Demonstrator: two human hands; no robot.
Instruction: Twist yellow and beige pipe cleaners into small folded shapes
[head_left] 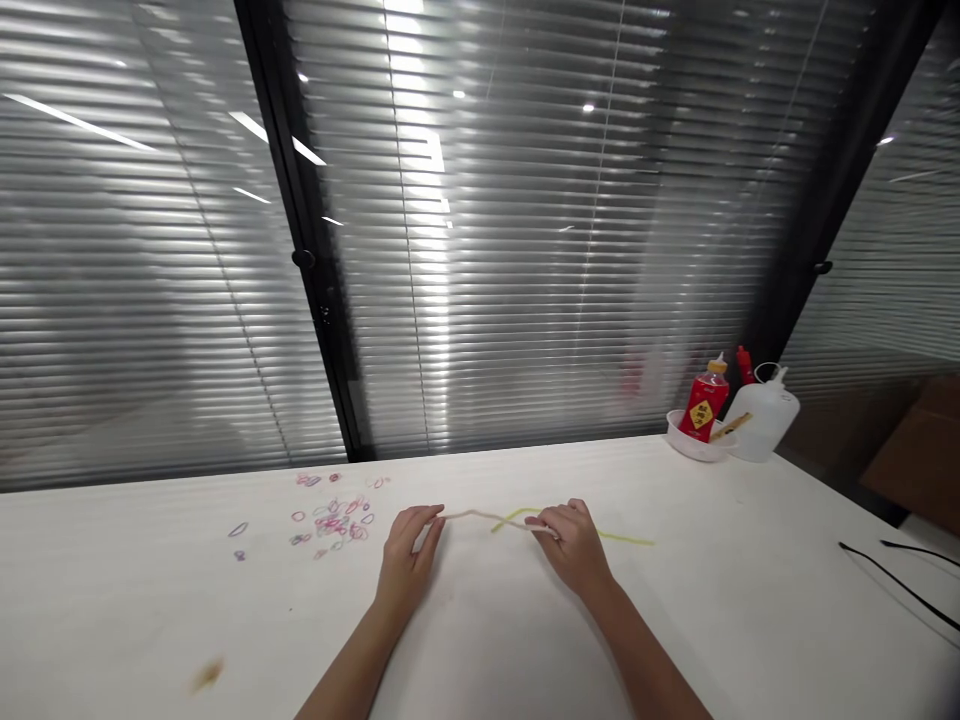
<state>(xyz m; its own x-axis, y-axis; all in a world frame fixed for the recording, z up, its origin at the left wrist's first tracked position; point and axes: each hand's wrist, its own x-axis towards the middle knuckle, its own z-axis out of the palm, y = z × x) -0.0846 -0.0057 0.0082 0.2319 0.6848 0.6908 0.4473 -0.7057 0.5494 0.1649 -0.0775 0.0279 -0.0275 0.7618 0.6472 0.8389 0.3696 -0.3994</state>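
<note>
My left hand point(409, 550) pinches one end of a thin, pale strand point(480, 514) that looks like a pipe cleaner. Toward its other end, my right hand point(571, 545) grips the same strand between thumb and fingers. Slightly bowed, the strand spans the gap between the two hands just over the white table point(465, 640). A yellow-green strand point(630, 541) of similar thickness lies on the table behind and partly under my right hand, which hides its middle.
Left of my hands is a loose scatter of small coloured bands point(341, 525). A red bottle point(705, 402) stands in a pale bowl point(694, 448) at the back right, beside a white squeeze bottle point(763, 415). Black glasses temples point(896, 583) reach in from the right edge. Blinds point(525, 250) rise behind.
</note>
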